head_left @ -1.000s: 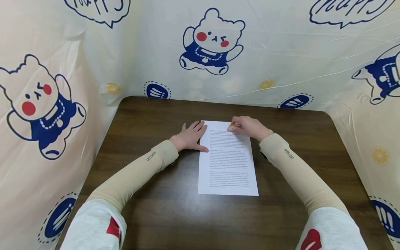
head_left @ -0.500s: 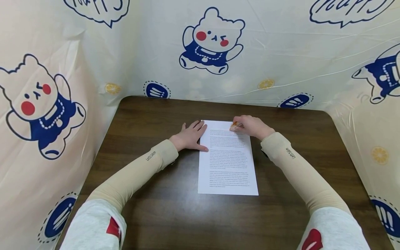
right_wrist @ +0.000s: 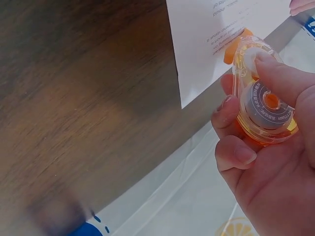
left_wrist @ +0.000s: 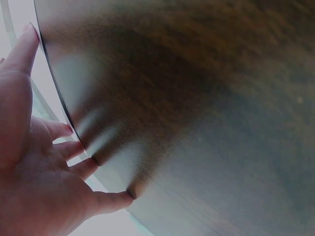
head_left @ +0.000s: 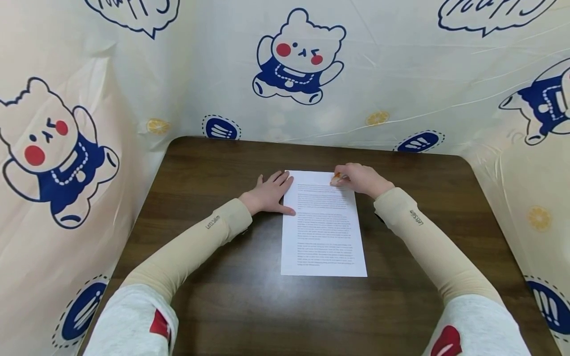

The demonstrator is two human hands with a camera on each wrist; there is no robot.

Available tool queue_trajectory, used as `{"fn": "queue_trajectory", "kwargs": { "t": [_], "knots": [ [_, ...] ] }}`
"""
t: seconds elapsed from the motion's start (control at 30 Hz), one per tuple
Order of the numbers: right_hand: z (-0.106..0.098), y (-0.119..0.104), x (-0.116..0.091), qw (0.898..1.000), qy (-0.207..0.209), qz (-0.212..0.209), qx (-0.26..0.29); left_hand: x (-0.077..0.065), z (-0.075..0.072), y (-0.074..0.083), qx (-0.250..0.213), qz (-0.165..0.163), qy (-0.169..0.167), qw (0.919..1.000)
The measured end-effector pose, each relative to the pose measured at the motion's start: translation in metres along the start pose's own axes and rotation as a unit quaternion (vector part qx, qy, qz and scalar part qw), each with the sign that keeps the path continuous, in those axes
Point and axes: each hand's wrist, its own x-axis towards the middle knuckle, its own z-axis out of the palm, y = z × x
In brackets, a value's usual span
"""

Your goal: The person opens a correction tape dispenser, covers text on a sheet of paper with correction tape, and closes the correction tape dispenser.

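A printed sheet of paper (head_left: 325, 227) lies on the brown table, its text lines running across it. My left hand (head_left: 270, 194) is spread flat over the sheet's upper left edge, thumb and some fingertips on the paper. In the left wrist view the fingers of that left hand (left_wrist: 44, 172) reach the table beside the paper's edge. My right hand (head_left: 362, 179) grips a correction tape dispenser (right_wrist: 268, 101), clear and orange with a round grey-labelled reel. Its orange tip meets the paper near the top printed lines; the tape line itself is too small to make out.
The dark wooden table (head_left: 222, 306) extends around the sheet on all sides. A pale curtain (head_left: 392, 59) printed with cartoon bears hangs behind the table and along both sides.
My right hand has slid a short way right along the top lines with the correction tape dispenser. The left hand stays in place on the paper. The head view has shifted slightly.
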Motion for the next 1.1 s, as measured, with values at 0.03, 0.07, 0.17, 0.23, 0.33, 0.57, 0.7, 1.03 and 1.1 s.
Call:
{"fn": "queue_trajectory", "kwargs": {
  "t": [0.03, 0.07, 0.17, 0.23, 0.33, 0.57, 0.7, 1.03, 1.1],
  "knots": [
    [0.0, 0.0, 0.0, 1.0, 0.001, 0.001, 0.001, 0.0, 0.0, 0.0, 0.0, 0.0, 0.0, 1.0],
    [0.0, 0.001, -0.001, 1.0, 0.002, 0.001, 0.001, 0.0, 0.0, 0.0, 0.0, 0.0, 0.0, 1.0],
    [-0.001, 0.002, -0.002, 1.0, 0.003, 0.0, -0.002, 0.0, 0.0, -0.001, 0.002, 0.0, -0.001, 1.0],
    [-0.002, 0.003, -0.004, 1.0, 0.002, 0.001, -0.004, 0.0, 0.001, -0.001, 0.002, 0.001, -0.001, 1.0],
    [-0.003, 0.005, -0.007, 1.0, 0.003, 0.003, -0.006, 0.0, 0.001, -0.001, 0.003, 0.001, 0.0, 1.0],
    [-0.004, 0.011, -0.011, 1.0, 0.006, 0.011, -0.012, 0.001, 0.001, -0.001, 0.004, 0.002, 0.003, 1.0],
    [-0.005, 0.014, -0.014, 1.0, 0.004, 0.018, -0.005, 0.001, 0.001, -0.001, 0.003, 0.0, 0.005, 1.0],
    [-0.003, 0.023, -0.02, 1.0, 0.016, 0.021, -0.017, 0.003, 0.003, -0.002, 0.009, -0.001, 0.005, 0.9999],
    [-0.003, 0.024, -0.021, 0.999, 0.016, 0.024, -0.018, 0.002, 0.003, -0.001, 0.009, 0.001, 0.005, 0.9999]
  ]
}}
